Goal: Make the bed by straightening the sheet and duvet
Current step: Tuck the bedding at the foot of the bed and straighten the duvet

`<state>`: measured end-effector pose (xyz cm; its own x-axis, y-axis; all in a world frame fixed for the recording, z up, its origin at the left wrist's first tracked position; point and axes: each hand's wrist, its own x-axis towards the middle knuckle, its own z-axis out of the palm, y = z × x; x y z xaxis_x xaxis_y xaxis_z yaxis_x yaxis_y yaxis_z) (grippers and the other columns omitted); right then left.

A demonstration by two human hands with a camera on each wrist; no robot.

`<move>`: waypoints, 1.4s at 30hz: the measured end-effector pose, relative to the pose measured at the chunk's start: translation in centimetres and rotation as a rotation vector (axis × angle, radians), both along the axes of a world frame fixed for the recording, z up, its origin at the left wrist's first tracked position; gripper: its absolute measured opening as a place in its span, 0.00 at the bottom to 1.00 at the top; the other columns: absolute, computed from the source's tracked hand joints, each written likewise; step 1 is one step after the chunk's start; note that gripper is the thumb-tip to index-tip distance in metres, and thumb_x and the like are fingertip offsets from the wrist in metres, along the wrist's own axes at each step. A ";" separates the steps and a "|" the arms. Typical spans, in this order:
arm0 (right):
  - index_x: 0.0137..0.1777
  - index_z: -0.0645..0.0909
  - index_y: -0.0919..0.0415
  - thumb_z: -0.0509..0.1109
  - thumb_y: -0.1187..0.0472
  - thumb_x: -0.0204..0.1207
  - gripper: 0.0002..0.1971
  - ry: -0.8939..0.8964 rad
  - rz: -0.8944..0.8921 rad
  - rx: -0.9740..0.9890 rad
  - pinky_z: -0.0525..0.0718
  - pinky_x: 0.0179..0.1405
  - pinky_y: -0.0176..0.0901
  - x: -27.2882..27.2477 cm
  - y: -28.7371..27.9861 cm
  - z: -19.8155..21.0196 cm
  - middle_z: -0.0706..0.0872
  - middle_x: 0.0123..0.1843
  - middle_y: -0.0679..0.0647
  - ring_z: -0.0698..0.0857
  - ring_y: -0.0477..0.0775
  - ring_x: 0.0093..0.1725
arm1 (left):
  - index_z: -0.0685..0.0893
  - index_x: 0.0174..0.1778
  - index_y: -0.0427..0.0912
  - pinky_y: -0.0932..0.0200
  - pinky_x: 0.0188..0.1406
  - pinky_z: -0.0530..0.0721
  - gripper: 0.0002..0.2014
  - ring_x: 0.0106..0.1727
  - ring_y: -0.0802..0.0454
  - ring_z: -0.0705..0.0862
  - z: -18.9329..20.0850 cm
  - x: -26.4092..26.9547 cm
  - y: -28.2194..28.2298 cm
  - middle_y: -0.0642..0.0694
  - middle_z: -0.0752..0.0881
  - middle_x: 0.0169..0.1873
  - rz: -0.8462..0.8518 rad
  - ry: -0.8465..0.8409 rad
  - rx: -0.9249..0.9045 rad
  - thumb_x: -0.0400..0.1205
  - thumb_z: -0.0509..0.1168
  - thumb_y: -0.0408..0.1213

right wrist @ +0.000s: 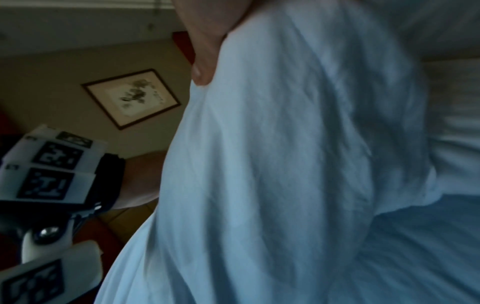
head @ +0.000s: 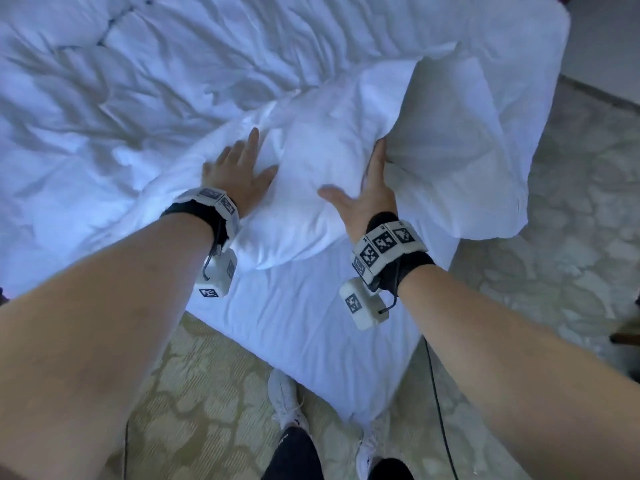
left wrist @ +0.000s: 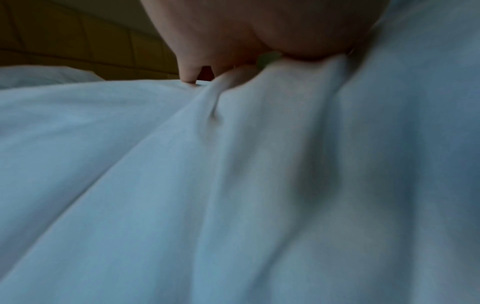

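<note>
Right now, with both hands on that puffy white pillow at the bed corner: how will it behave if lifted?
The puffy white pillow will probably sag: it already dents where the left hand and right hand press its sides. Likely light for its bulk. Its loose wrinkled case may slide under flat fingers.

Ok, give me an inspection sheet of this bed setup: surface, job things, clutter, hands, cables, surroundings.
Surface: bed corner, white sheet fairly smooth.
Job things: duvet crumpled; two pillows, the near pillow between the hands, the far pillow beside it.
Clutter: nothing seen.
Hands: left hand flat on bedding; right hand pressed between pillows, fingers straight.
Cables: black cable trailing over the floor.
Surroundings: patterned carpet; framed picture on wall.
</note>
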<state>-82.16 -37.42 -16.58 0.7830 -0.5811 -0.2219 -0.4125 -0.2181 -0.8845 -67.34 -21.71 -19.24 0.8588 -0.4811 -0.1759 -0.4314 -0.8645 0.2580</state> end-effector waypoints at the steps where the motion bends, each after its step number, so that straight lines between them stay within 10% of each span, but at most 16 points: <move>1: 0.83 0.36 0.46 0.76 0.52 0.71 0.54 -0.024 0.033 -0.014 0.67 0.65 0.29 -0.3 -0.3 1.2 0.71 0.78 0.52 0.74 0.51 0.74 | 0.42 0.84 0.53 0.39 0.78 0.54 0.33 0.83 0.44 0.54 1.1 -0.9 0.3 0.44 0.55 0.83 0.031 -0.028 -0.010 0.85 0.47 0.58; 14: 0.84 0.38 0.57 0.77 0.56 0.72 0.54 -0.232 0.099 0.016 0.56 0.64 0.26 -6.4 -1.6 16.1 0.56 0.84 0.54 0.59 0.48 0.81 | 0.49 0.84 0.55 0.44 0.77 0.59 0.32 0.81 0.41 0.58 12.8 -16.0 3.5 0.44 0.58 0.82 0.209 -0.145 -0.237 0.84 0.48 0.60; 24: 0.84 0.46 0.58 0.72 0.39 0.71 0.50 -0.122 -0.042 -0.091 0.71 0.67 0.46 -13.0 1.2 29.1 0.64 0.82 0.54 0.70 0.56 0.76 | 0.42 0.83 0.55 0.42 0.77 0.62 0.58 0.81 0.42 0.55 20.5 -22.2 4.4 0.44 0.54 0.81 -0.015 -0.355 -0.180 0.65 0.67 0.72; 29: 0.53 0.73 0.52 0.63 0.24 0.63 0.33 0.045 -0.166 -0.245 0.76 0.36 0.45 -17.9 2.5 31.5 0.79 0.42 0.54 0.82 0.56 0.44 | 0.46 0.84 0.44 0.43 0.70 0.67 0.54 0.66 0.38 0.76 21.6 -24.6 4.5 0.36 0.77 0.67 -0.103 -0.444 -0.257 0.71 0.68 0.66; 34: 0.82 0.51 0.62 0.72 0.44 0.74 0.46 -0.101 -0.253 -0.147 0.68 0.71 0.46 -21.8 4.7 28.8 0.66 0.79 0.58 0.69 0.59 0.77 | 0.42 0.84 0.48 0.47 0.55 0.78 0.44 0.57 0.35 0.82 21.3 -28.0 6.0 0.32 0.84 0.58 -0.251 -0.203 -0.051 0.80 0.59 0.61; 42: 0.84 0.38 0.47 0.62 0.44 0.80 0.41 0.053 -0.332 -0.325 0.72 0.66 0.54 -27.9 4.9 24.9 0.55 0.83 0.61 0.70 0.66 0.74 | 0.57 0.81 0.45 0.49 0.58 0.76 0.38 0.63 0.35 0.78 23.0 -33.1 7.6 0.32 0.80 0.60 -0.438 -0.069 0.006 0.80 0.61 0.59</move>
<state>-110.04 -32.50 8.29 0.5352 -0.8445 -0.0215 -0.5499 -0.3289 -0.7677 -100.44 -14.09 3.74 0.5836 -0.8017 -0.1291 -0.7737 -0.5972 0.2116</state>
